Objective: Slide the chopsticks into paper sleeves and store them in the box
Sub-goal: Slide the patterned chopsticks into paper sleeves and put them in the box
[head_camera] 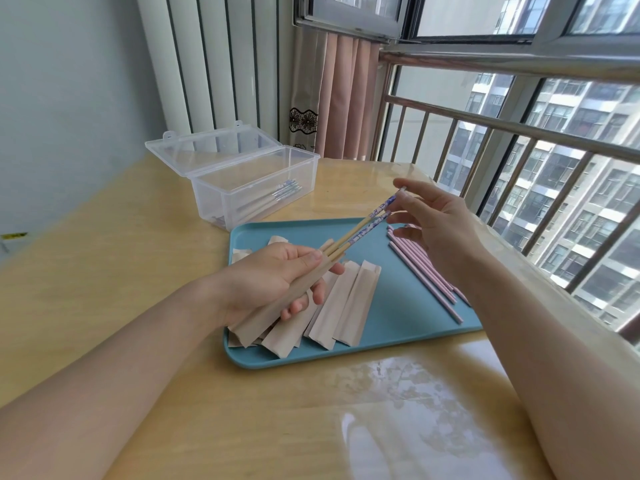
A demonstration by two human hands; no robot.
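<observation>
Brown paper wraps the lower half of a pair of chopsticks (367, 225) held above a blue tray (398, 327). The left hand (273, 275) grips the paper sleeve (277, 306) near its open mouth, thumb on top and fingers curled underneath, the forearm reaching in from the near left of the tray. The right hand (436, 230) is raised over the tray's far right part; its forefinger and thumb pinch the blue-and-white patterned top ends of the chopsticks, while the other fingers are loosely bent and spread apart. The chopsticks slant up from the sleeve toward the right hand, their bare wooden middle showing between the two hands.

On the tray, under the left hand, lies a fan of empty paper sleeves (343, 306), overlapping one another. Along the tray's right side lies a bundle of pink sticks (426, 275), side by side. Behind the tray, to its far left, stands a clear plastic box (256, 181) with its hinged lid tipped back; sleeved chopsticks (277, 195) with patterned tops lie inside on the bottom.

The tray rests on a glossy yellow table (121, 271) that mirrors the window light. Beyond the tray's right edge runs a metal railing (519, 133) before a window, with apartment blocks outside. A pink curtain (343, 95) hangs behind the box.
</observation>
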